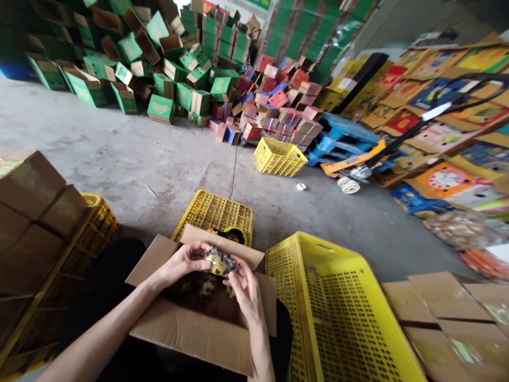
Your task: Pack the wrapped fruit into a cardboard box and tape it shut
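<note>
Between my two hands is a small yellow-and-black item in clear plastic wrap [217, 261]; its exact kind is unclear. My left hand [190, 260] pinches its left end, fingers closed. On the other end, the fingers of my right hand [244, 286] are closed too. Just below the hands stands an open cardboard box [194, 330] with its flaps spread. Inside it lie several similar yellow-and-black items [207, 287], partly in shadow and partly hidden by my hands. Behind the far flap, a round yellow-and-black object [236, 233] rests on an upturned yellow crate [217, 208].
A large yellow crate [304, 297] stands close on my right, beside closed cartons [449, 302]. To my left, stacked cartons [27, 212] rise above another yellow crate [101, 220]. Farther off are a small yellow crate [280, 157], a pallet jack [353, 164] and heaped green boxes [161, 107].
</note>
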### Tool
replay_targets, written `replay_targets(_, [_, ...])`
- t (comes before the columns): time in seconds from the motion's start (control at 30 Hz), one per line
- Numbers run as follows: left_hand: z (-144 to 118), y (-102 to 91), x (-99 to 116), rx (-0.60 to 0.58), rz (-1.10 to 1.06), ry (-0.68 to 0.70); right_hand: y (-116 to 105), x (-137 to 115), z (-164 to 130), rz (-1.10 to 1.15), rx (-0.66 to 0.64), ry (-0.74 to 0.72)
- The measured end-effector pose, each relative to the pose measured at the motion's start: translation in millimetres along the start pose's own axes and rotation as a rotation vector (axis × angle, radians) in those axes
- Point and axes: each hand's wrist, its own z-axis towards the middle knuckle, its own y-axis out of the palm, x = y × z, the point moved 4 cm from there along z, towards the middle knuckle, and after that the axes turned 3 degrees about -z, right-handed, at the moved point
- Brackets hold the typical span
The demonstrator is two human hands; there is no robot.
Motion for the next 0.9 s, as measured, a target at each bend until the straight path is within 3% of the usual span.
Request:
replay_targets(0.13, [-1.1,3.0,5.2,-0.019,0.024,0.041,-2.2,-0.7,-3.6,-0.045,0.008,0.017])
replay_targets(0.33, [-4.6,6.6,5.7,-0.04,0.162,-0.108,-5.6,-1.2,-4.2,-0.093,0.011,-0.03])
replay_targets(0.67, [-5.1,4.1,9.0,0.035,0.238,-0.003,-9.5,-3.0,-4.1,-0.059,0.15,-0.023])
replay_targets(0.9, [-6.6,9.2,8.7,0.009,0.194,-0.065,-12.8,-1.7,-6.2,-0.055,0.19,-0.014])
